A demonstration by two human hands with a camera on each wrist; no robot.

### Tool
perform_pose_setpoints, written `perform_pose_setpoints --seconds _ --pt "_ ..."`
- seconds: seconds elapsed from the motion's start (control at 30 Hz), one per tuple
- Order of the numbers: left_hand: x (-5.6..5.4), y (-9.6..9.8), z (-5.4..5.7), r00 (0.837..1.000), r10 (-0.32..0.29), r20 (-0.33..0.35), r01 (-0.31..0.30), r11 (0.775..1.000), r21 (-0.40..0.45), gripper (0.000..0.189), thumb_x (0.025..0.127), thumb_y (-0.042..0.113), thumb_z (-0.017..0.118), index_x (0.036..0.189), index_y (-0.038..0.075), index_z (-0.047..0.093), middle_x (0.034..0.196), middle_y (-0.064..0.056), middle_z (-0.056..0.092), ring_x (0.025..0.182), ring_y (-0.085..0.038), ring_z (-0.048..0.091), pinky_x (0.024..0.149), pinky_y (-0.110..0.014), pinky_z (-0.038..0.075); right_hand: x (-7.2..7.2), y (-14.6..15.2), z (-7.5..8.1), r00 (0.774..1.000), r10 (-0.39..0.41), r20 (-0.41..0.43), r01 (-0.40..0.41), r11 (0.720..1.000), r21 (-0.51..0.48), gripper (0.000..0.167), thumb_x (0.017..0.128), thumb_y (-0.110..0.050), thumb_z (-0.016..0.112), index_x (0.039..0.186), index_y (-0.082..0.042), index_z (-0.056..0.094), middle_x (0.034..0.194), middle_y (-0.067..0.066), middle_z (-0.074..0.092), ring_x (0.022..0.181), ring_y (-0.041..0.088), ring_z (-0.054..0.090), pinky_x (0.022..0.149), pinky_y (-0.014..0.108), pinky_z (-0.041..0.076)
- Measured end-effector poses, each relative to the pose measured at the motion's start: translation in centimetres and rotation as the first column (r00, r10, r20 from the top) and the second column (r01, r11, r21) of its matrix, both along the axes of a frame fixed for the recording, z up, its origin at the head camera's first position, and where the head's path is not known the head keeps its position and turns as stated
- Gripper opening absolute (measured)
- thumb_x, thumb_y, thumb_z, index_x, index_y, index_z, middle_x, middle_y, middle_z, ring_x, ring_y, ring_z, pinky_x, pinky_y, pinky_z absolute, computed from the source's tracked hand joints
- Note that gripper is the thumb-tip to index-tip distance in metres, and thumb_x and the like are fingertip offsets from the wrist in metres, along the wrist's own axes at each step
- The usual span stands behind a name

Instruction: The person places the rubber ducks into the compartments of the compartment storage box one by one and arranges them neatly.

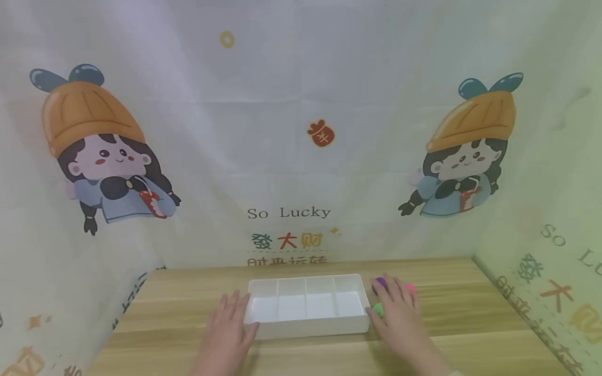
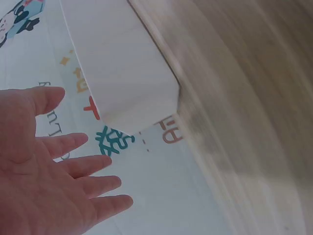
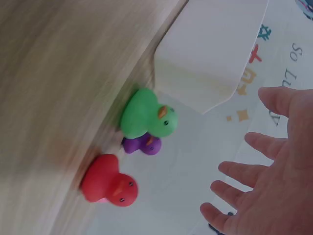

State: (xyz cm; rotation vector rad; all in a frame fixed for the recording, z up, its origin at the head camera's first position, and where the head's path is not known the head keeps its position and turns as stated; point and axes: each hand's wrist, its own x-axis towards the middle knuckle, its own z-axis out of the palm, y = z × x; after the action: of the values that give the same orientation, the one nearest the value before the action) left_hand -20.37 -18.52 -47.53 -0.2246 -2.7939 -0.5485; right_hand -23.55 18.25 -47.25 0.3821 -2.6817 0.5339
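Right hand hovers over ducks beside tray

Soft, hazy light; wrist views dimmer

Head view: diffuse, low contrast; printed fabric backdrop tinted lilac upper left, yellow-green at right. Wrist views: wooden tabletop shaded, grain blurred; backdrop paler beyond.

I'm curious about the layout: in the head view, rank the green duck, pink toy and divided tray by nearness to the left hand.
1. Divided tray: beside the left hand.
2. Green duck: by the tray's right end.
3. Pink toy: farther right, partly hidden.
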Motion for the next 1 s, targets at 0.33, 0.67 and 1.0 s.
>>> perform_pose_setpoints --seconds 0.33,0.67,1.0 --pt "0.1 -2.0 -0.6 0.996 -0.042 -0.077 0.048 0.996 0.078 0.045 0.102 0.009 0.058 0.146 -0.001 0.053 0.156 -0.025 0.046 0.139 -0.055 0.043 0.112 -0.072 0.04 0.4 2.7 -0.4 0.999 -0.023 -0.045 0.021 0.999 -0.049 0.058 0.095 -0.023 0.073 0.148 -0.008 0.053 0.154 0.025 0.048 0.138 0.053 0.044 0.106 0.08 0.035" --pt "-0.9 -3.0 -0.3 0.983 -0.104 -0.154 0.119 0.989 0.088 0.043 0.101 0.005 0.061 0.143 -0.003 0.055 0.151 -0.022 0.053 0.135 -0.05 0.048 0.111 -0.068 0.044 0.4 4.7 -0.8 0.998 -0.025 -0.062 0.021 0.998 -0.06 0.053 0.094 -0.019 0.075 0.142 -0.006 0.058 0.148 0.024 0.054 0.131 0.05 0.051 0.1 0.074 0.042" --pt "-1.0 -3.3 -0.5 0.988 -0.129 -0.084 0.14 0.979 0.147 0.045 0.102 0.008 0.061 0.145 -0.001 0.054 0.153 -0.017 0.054 0.139 -0.045 0.047 0.116 -0.065 0.04 0.6 7.2 -1.2 0.999 -0.046 -0.019 0.044 0.994 -0.103 0.052 0.089 -0.016 0.078 0.136 -0.003 0.061 0.142 0.026 0.059 0.126 0.052 0.054 0.103 0.08 0.037"
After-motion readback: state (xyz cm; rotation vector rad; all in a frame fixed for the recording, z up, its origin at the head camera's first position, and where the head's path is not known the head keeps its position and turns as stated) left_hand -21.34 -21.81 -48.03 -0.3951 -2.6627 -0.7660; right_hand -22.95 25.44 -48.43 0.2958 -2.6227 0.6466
